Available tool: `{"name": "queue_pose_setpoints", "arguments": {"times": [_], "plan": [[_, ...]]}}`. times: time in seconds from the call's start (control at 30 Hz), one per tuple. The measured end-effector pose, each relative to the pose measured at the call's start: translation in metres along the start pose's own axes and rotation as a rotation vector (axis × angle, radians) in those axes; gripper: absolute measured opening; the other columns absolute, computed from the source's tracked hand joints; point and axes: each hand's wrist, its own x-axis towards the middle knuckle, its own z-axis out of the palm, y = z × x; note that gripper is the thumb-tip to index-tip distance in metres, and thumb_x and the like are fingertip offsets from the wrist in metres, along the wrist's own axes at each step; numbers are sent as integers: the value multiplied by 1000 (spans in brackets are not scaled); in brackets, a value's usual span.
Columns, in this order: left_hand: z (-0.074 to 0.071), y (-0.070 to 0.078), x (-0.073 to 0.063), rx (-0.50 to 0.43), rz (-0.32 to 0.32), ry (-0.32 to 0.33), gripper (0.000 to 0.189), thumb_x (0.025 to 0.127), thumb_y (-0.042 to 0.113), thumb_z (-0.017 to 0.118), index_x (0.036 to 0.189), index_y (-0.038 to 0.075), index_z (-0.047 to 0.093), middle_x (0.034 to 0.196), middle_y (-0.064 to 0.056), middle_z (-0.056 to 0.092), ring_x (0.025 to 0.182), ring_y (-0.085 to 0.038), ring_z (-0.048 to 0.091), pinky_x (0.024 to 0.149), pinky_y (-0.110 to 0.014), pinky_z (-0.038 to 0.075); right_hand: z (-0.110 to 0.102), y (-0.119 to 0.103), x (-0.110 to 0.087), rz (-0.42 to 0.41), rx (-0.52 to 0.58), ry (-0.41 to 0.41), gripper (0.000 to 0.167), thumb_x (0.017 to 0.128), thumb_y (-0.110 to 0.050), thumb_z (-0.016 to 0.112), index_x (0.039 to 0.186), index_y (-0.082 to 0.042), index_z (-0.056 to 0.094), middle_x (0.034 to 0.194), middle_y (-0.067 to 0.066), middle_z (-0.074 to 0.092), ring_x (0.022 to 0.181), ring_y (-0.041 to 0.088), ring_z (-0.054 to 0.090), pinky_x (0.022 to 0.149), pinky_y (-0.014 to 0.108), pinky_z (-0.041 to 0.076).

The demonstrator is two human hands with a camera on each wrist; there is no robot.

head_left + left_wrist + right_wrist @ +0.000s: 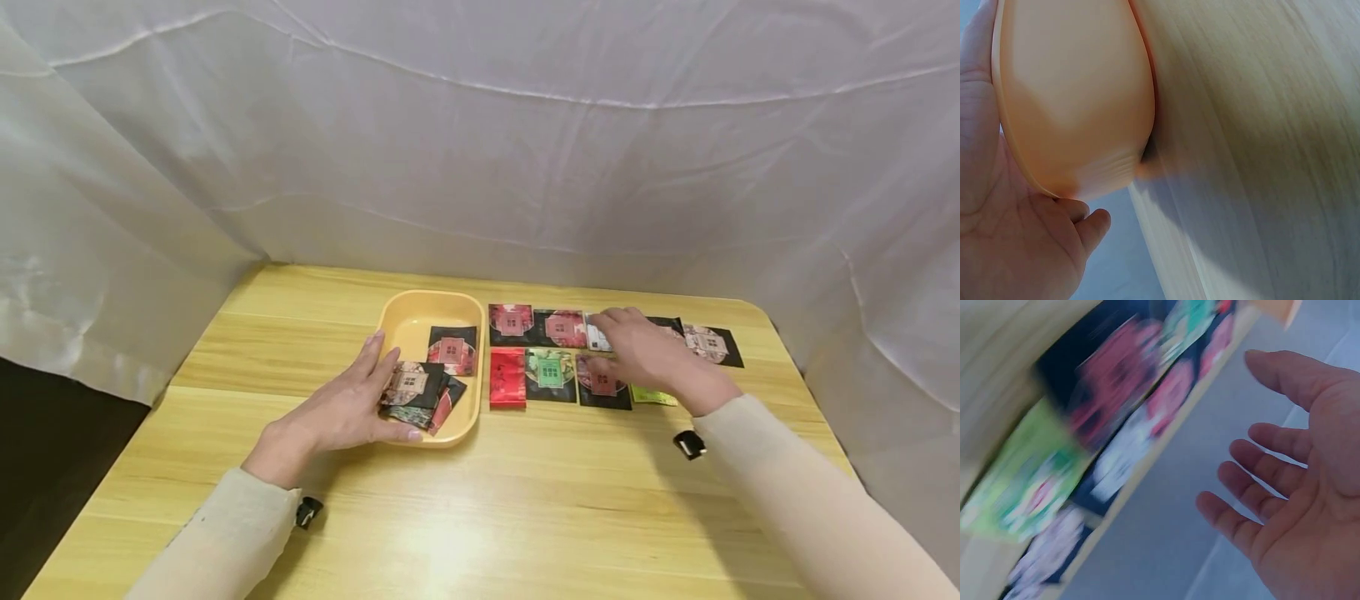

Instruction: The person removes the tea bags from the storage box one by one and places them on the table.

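My left hand [341, 408] holds the yellow-orange tray [390, 312] at its left side, the thumb at the near rim. In the left wrist view fingers curl at the end of the tray's wall [1085, 106]. Inside the tray lie several flat printed sachets: a black one with a red print [453, 350] apart, and an overlapping pile topped by a black and beige sachet [412, 383]. My right hand [645, 350] hovers over two rows of sachets, its fingers spread and nothing between them in the right wrist view. It hides part of a silver-white sachet [597, 335].
Right of the tray, the front row has a plain red sachet [507, 379], a green one [551, 375], a black and red one [603, 385] and a lime one [651, 396]. The back row ends at a black and beige sachet [714, 344]. Pale cloth [525, 167] hangs behind the wooden table [487, 525].
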Motion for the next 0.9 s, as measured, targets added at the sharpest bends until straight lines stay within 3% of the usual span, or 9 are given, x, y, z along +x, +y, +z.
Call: {"name": "queue_pose_setpoints", "arguments": {"times": [0.23, 0.53, 0.77, 0.9], "plan": [[-1, 0, 1, 10, 1, 4, 138, 75, 84, 73, 170, 5, 11, 176, -17, -16, 162, -44, 10, 125, -60, 30, -9, -61, 27, -153, -11, 54, 78, 100, -45, 72, 158, -2, 44, 159, 21, 48, 149, 42, 42, 124, 56, 36], [0, 2, 2, 35, 14, 13, 140, 76, 83, 75, 169, 1, 10, 176, -21, -12, 164, -41, 0, 128, -59, 25, 4, -135, 59, -267, -54, 93, 74, 98, -43, 74, 156, -4, 48, 158, 18, 50, 148, 35, 46, 126, 50, 35], [1, 3, 3, 39, 19, 15, 139, 77, 81, 74, 168, 0, 10, 176, -21, -11, 164, -40, 0, 128, -59, 26, 23, -170, 77, -260, -55, 39, 76, 99, -50, 71, 157, -6, 47, 157, 14, 52, 146, 31, 48, 121, 46, 43], [1, 3, 2, 23, 22, 11, 137, 79, 79, 75, 168, -1, 8, 176, -21, -11, 164, -39, 0, 128, -59, 26, 34, -183, 86, -252, -60, 2, 80, 99, -54, 70, 156, -4, 46, 158, 16, 52, 145, 32, 49, 122, 44, 42]]}}
